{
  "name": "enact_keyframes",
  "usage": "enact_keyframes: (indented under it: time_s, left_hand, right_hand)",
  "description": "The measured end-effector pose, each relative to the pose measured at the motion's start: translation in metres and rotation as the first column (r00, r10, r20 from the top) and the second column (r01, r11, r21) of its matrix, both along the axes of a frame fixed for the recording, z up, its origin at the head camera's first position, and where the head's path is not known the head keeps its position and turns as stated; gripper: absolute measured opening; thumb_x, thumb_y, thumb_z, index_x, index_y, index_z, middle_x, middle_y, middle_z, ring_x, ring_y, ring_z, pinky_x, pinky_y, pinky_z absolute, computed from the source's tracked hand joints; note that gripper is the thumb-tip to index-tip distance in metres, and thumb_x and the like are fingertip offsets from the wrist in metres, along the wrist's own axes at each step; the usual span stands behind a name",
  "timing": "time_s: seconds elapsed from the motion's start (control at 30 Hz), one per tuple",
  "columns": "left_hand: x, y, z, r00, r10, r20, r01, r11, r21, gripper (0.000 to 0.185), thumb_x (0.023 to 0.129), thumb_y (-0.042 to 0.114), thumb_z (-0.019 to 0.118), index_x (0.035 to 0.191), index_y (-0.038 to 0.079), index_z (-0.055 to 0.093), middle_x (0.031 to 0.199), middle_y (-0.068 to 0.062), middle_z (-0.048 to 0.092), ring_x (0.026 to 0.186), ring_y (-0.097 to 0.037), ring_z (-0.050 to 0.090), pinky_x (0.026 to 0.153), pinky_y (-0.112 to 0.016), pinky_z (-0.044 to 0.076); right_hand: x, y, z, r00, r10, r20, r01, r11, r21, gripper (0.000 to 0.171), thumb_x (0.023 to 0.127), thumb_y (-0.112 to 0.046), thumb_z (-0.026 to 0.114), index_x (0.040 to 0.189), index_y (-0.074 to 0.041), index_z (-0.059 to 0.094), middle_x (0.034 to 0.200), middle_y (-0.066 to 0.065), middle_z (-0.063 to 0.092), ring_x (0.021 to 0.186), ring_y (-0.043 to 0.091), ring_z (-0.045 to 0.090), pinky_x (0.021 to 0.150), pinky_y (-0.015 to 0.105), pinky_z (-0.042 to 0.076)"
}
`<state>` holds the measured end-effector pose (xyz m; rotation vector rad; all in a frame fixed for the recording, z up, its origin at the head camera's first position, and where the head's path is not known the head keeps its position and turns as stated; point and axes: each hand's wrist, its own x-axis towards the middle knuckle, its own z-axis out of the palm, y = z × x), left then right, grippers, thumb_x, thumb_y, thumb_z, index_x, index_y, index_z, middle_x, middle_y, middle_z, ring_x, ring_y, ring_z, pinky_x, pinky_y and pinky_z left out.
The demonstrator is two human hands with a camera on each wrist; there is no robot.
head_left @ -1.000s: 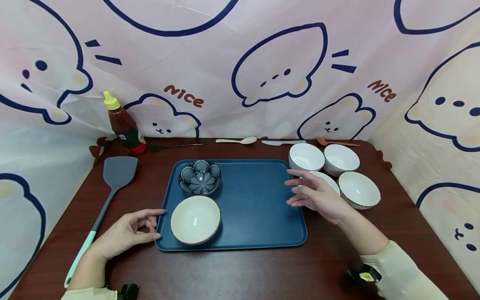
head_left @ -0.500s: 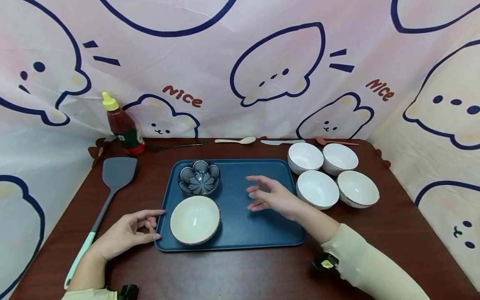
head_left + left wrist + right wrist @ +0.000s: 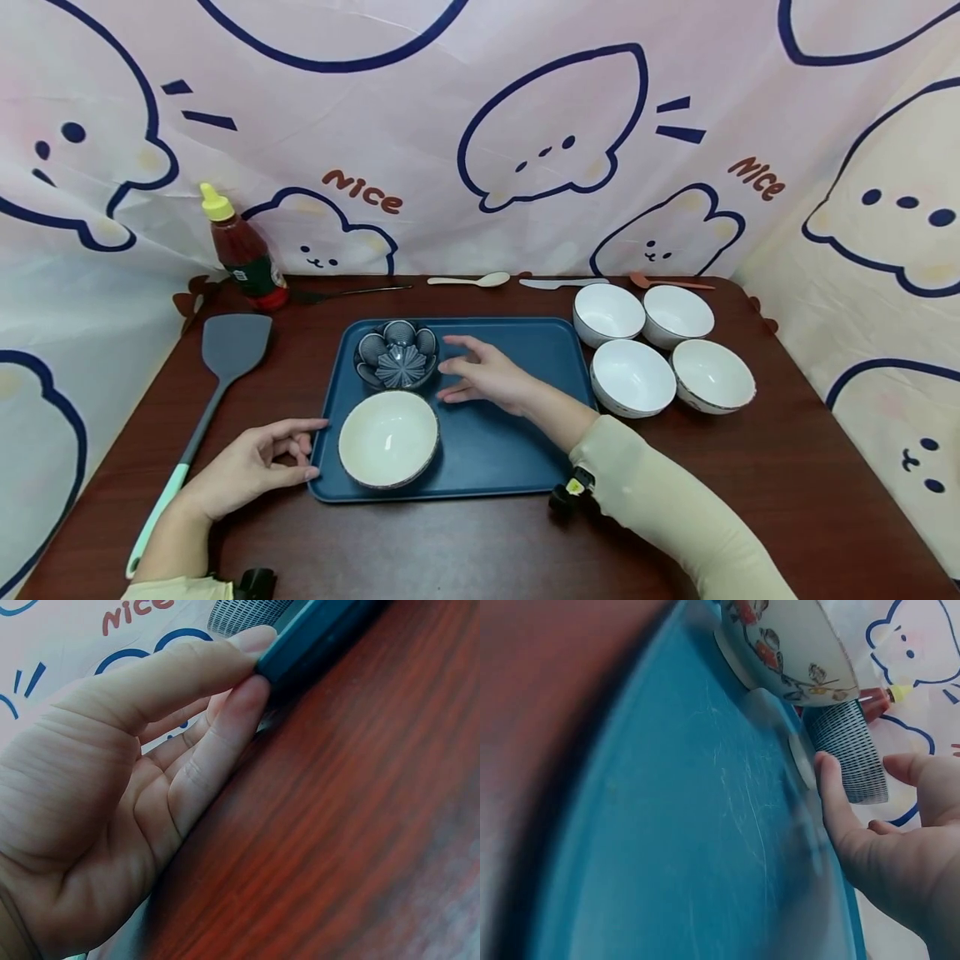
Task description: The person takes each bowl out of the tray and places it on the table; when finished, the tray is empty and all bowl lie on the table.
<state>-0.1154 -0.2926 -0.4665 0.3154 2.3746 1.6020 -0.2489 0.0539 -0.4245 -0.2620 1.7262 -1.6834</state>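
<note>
On the blue tray (image 3: 510, 450) stand a dark patterned, flower-shaped bowl (image 3: 400, 358) and, in front of it, a cream bowl (image 3: 388, 440). My left hand (image 3: 255, 462) pinches the tray's left rim between thumb and index finger, the other fingers curled under. Over the tray, my right hand (image 3: 487, 379) reaches towards the dark bowl's right side with fingers and thumb spread. The right wrist view places its thumb and a finger around the near side of the dark bowl (image 3: 851, 750) without clear contact. Leaf sprigs decorate the cream bowl's outer wall (image 3: 795, 656).
Several white bowls (image 3: 633, 377) cluster right of the tray. A spatula (image 3: 236, 346) lies at left, with a red sauce bottle (image 3: 251, 258) behind. Along the back lie a cream spoon (image 3: 472, 280), a pale knife (image 3: 562, 283), an orange spoon (image 3: 667, 282) and a dark thin utensil (image 3: 352, 292).
My right hand has moved left across the tray, from beside the white bowls to the dark bowl. The left hand stays at the tray's rim, and the bowls have not moved.
</note>
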Motion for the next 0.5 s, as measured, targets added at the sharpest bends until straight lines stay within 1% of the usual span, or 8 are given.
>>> enact_keyframes:
  time_s: [0.1,0.27,0.37,0.5]
  left_hand:
    - [0.0,-0.001,0.0,1.0,-0.001,-0.003,0.001,1.0,0.004,0.059,0.086,0.014,0.078,0.138,0.0,0.053,0.096,-0.012,0.059,0.082,-0.014,0.062,0.069,-0.026,0.055]
    - [0.0,-0.001,0.001,1.0,0.002,-0.005,-0.002,1.0,-0.005,0.059,0.086,0.014,0.078,0.138,0.001,0.053,0.095,-0.012,0.059,0.083,-0.015,0.062,0.069,-0.026,0.055]
    - [0.0,0.0,0.001,1.0,0.004,0.004,-0.004,1.0,-0.008,0.059,0.086,0.014,0.078,0.138,0.001,0.053,0.096,-0.012,0.059,0.083,-0.015,0.062,0.069,-0.026,0.055]
    - [-0.001,0.0,0.001,1.0,0.001,0.01,-0.001,1.0,-0.003,0.06,0.086,0.014,0.078,0.138,0.0,0.053,0.095,-0.012,0.059,0.082,-0.015,0.062,0.069,-0.026,0.055]
  right_hand:
    - [-0.004,-0.01,-0.001,1.0,-0.004,0.011,0.004,1.0,-0.019,0.065,0.102,-0.015,0.057,0.157,-0.021,0.025,0.143,0.02,0.046,0.103,0.033,0.072,0.088,0.04,0.057]
    - [-0.006,-0.023,-0.001,0.999,-0.011,0.033,0.012,1.0,-0.016,0.069,0.101,-0.016,0.058,0.159,-0.023,0.021,0.14,0.019,0.045,0.1,0.032,0.072,0.087,0.039,0.058]
    - [-0.008,-0.026,0.0,0.999,-0.024,0.03,0.025,0.999,-0.026,0.066,0.102,-0.013,0.055,0.158,-0.025,0.023,0.134,0.019,0.048,0.095,0.029,0.072,0.086,0.039,0.058]
    - [-0.009,-0.028,0.0,0.999,-0.049,0.017,0.05,0.998,-0.045,0.063,0.101,-0.005,0.05,0.157,-0.026,0.028,0.124,0.02,0.051,0.088,0.025,0.073,0.084,0.038,0.059]
